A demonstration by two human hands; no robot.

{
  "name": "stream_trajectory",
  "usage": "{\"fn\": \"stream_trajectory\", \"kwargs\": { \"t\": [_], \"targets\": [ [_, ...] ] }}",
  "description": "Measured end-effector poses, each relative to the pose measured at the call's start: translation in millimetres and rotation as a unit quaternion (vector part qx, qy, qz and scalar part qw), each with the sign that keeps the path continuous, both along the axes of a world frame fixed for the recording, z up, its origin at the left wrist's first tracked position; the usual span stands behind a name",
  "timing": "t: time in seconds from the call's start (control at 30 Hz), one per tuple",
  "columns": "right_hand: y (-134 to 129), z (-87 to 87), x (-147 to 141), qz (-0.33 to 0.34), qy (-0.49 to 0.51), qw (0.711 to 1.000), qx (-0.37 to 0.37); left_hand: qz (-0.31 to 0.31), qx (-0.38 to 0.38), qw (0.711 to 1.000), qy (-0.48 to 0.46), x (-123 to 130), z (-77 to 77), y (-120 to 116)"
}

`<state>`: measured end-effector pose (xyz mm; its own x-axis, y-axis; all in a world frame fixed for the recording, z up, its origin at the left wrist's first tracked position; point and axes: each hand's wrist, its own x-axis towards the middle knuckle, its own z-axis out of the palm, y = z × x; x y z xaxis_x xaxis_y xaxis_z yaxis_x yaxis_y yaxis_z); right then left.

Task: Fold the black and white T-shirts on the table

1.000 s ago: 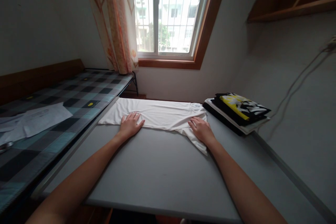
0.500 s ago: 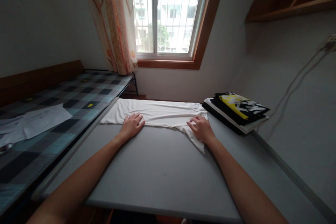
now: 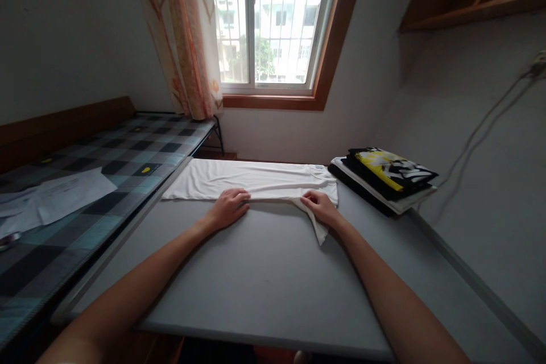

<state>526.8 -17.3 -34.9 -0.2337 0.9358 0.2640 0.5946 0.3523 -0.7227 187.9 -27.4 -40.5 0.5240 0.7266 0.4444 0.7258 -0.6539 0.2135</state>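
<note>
A white T-shirt (image 3: 256,179) lies folded lengthwise along the far side of the grey table (image 3: 264,278). Its collar is at the right end, and a sleeve (image 3: 316,227) hangs out from the near edge. My left hand (image 3: 230,206) rests on that near edge around the middle, fingers stretched out over the cloth. At the sleeve's base, my right hand (image 3: 321,206) has thumb and fingers closed on the T-shirt. Part of the sleeve is hidden behind that hand.
Several folded garments (image 3: 384,179) are stacked at the table's right, by the wall. To the left stands a bed with a checked cover (image 3: 85,153) and papers (image 3: 72,196) on it. A window (image 3: 277,23) and a curtain (image 3: 190,40) are behind the table.
My left hand has slid to the right along the T-shirt's near edge. My right hand has gone from lying on the cloth to pinching it, and the sleeve has shifted slightly left.
</note>
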Motion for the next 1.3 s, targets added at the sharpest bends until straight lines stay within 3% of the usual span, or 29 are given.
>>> {"fn": "stream_trajectory", "kwargs": {
  "t": [0.1, 0.23, 0.4, 0.57, 0.8, 1.07, 1.2, 1.3],
  "targets": [
    [2.1, -0.8, 1.4, 0.0, 0.029, 1.0, -0.003, -0.066, -0.011, 0.998, 0.017, 24.6, 1.9, -3.3],
    [2.6, -0.4, 2.0, 0.002, 0.059, 0.998, -0.023, -0.099, 0.001, 0.994, 0.043, 63.3, 8.0, 3.1],
    [3.1, 1.3, 5.9, -0.004, 0.103, 0.994, -0.047, -0.092, 0.04, 0.989, 0.11, 115.2, 17.0, 21.2],
    [4.2, 0.1, 7.1, -0.017, 0.138, 0.989, -0.053, -0.064, 0.051, 0.99, 0.118, 149.4, 13.7, 28.9],
    [6.4, -3.9, 4.6, -0.04, 0.257, 0.959, -0.11, -0.125, 0.082, 0.987, 0.067, 148.9, 10.1, 22.5],
    [6.9, -3.2, 5.0, -0.023, 0.245, 0.964, -0.104, -0.233, 0.054, 0.967, 0.087, 152.4, 18.2, 8.4],
    [3.1, 3.0, 7.8, -0.007, 0.239, 0.966, -0.097, -0.238, 0.006, 0.97, 0.045, 155.4, 21.9, 1.9],
    [-4.4, 16.4, 13.1, 0.038, 0.21, 0.97, -0.119, -0.183, -0.08, 0.979, -0.028, 157.0, 21.9, 4.0]
  ]
}}
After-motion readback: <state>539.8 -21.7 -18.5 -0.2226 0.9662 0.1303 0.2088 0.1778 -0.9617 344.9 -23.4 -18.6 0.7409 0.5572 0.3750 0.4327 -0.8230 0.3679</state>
